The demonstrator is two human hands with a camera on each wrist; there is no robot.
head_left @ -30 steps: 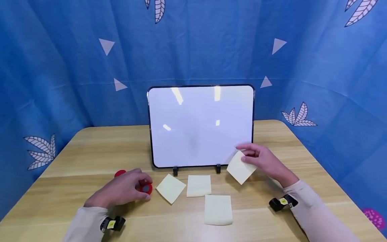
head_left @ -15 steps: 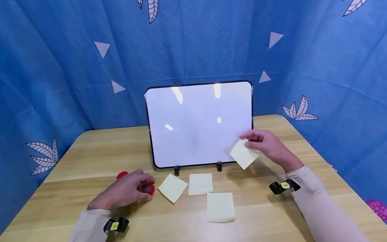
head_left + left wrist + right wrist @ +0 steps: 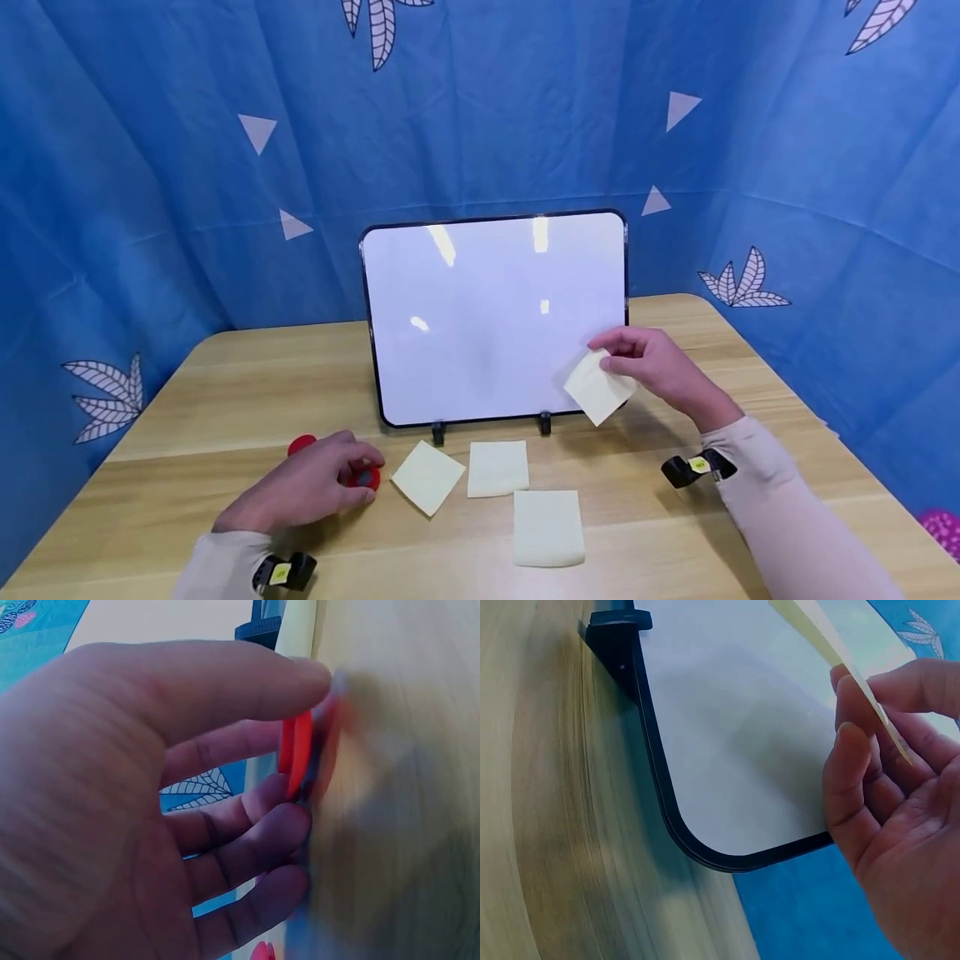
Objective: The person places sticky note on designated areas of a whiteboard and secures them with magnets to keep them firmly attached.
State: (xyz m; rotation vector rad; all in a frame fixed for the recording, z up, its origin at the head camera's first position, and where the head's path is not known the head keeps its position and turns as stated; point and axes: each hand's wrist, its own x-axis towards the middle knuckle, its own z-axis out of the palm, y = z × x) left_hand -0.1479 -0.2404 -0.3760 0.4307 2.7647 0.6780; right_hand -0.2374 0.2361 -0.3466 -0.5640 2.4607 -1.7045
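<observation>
My left hand (image 3: 311, 483) is low over the left part of the table, its thumb and finger pinching a red round magnet (image 3: 366, 477) with a grey centre. In the left wrist view this magnet (image 3: 300, 754) stands on edge close to the tabletop. A second red disc (image 3: 302, 443) is partly hidden behind that hand. My right hand (image 3: 660, 367) pinches a pale yellow sticky note (image 3: 598, 390) by its upper corner, before the lower right corner of the whiteboard (image 3: 480, 325). From the right wrist, the note (image 3: 817, 630) appears nearly edge-on; whether it touches the board I cannot tell.
Three more sticky notes, a left one (image 3: 428, 478), a middle one (image 3: 498, 468) and a front one (image 3: 548, 528), lie on the wooden table (image 3: 420, 567). Black feet (image 3: 545, 423) prop up the whiteboard. A blue curtain (image 3: 480, 108) hangs behind.
My right hand has lifted the sticky note higher against the board's lower right corner. The left hand stays in place with the magnet. The head view has shifted slightly.
</observation>
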